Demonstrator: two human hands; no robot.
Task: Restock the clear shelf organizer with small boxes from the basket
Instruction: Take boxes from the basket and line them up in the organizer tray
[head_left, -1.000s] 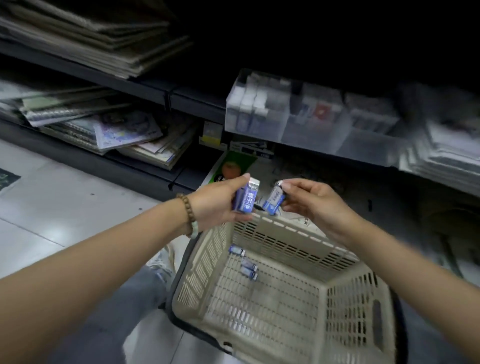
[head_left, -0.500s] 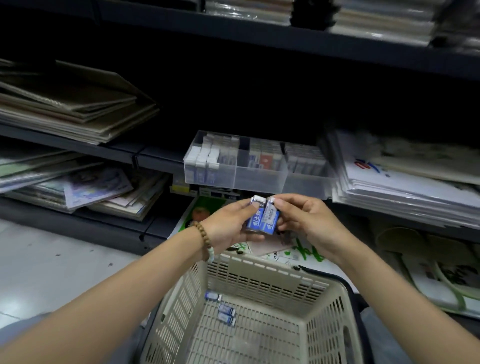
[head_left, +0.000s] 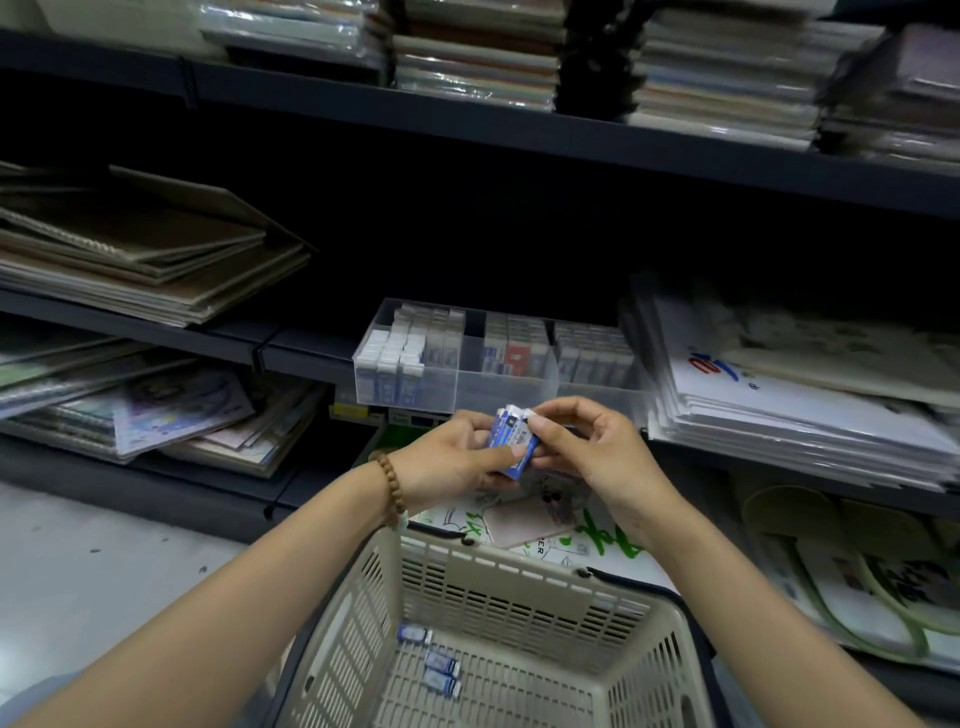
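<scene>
Moved: small boxes (head_left: 511, 441) are now pressed into one tilted bundle, no longer side by side | left hand (head_left: 452, 460) is curled round them | right hand (head_left: 587, 447) pinches them, fingers bent | long axis: white caps far-left, blue ends near-right | clear organizer (head_left: 506, 392) is just beyond the fingertips, both hands judged equally near | spare boxes (head_left: 439, 662) are left in basket (head_left: 519, 566)

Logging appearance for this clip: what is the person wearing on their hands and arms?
The left hand and right hand are ungloved, with no sleeves showing on either forearm. The left wrist wears a bracelet of round brown beads. No rings or watch are visible.
</scene>
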